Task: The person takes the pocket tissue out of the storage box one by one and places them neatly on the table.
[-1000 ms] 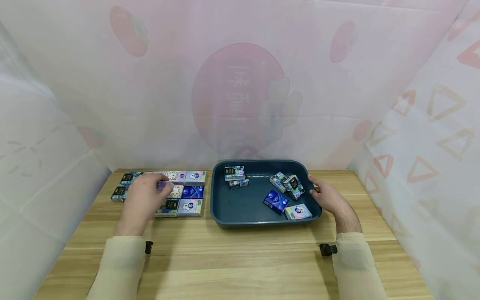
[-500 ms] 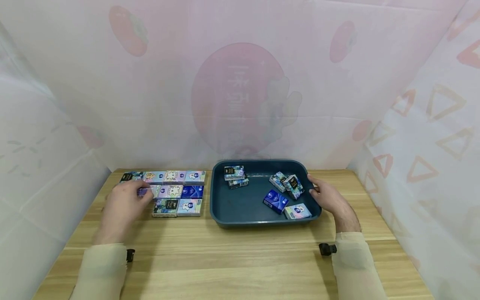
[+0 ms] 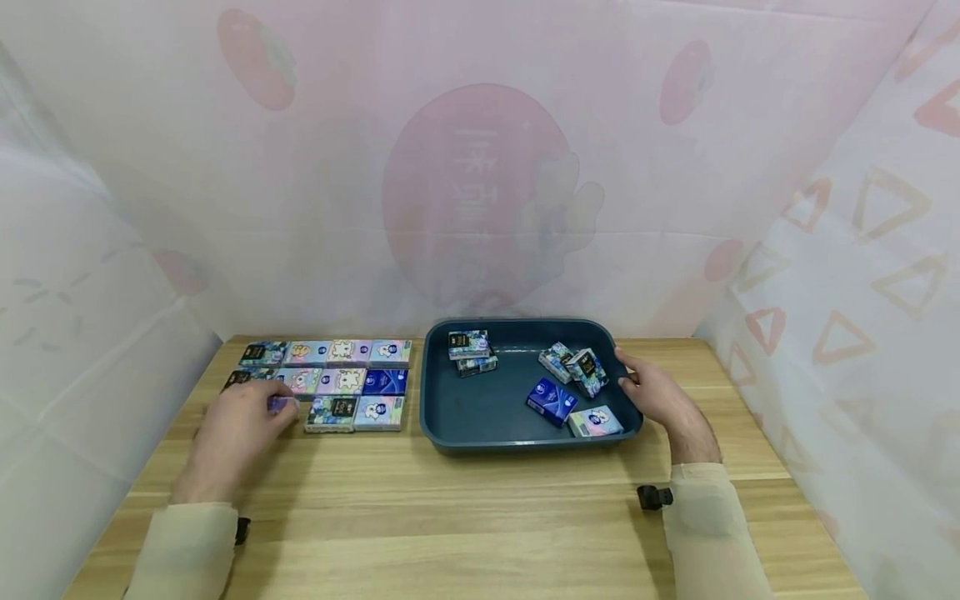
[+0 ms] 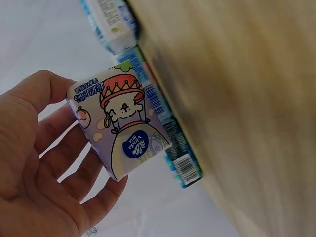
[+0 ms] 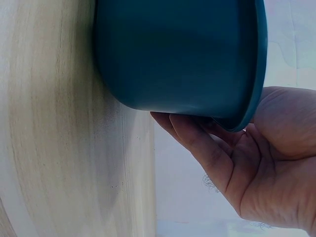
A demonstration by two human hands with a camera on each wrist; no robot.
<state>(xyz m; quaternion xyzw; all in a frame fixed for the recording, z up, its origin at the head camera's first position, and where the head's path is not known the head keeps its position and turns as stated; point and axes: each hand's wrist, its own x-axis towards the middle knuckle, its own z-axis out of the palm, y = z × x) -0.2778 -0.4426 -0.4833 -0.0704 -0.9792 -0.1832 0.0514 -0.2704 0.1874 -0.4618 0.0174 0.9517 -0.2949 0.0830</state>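
Note:
My left hand pinches a lilac pocket tissue pack with a cartoon animal in a hot-air balloon on it. In the head view, the hand is at the left end of the rows of tissue packs, just left of the front row's flowered pack. My right hand grips the right rim of a dark teal plastic tub; in the right wrist view its fingers press under the tub's outer wall. Inside the tub lie several tissue packs, among them a dark blue pack and a pastel pack.
Tissue packs lie edge to edge in rows at the table's back left, with a blue pack at the middle row's right end. The wooden table meets printed cloth walls at the back and sides.
My left hand has moved left and toward the table's front with the tissue pack, uncovering packs in the back and middle rows. My right hand and the tub have stayed put.

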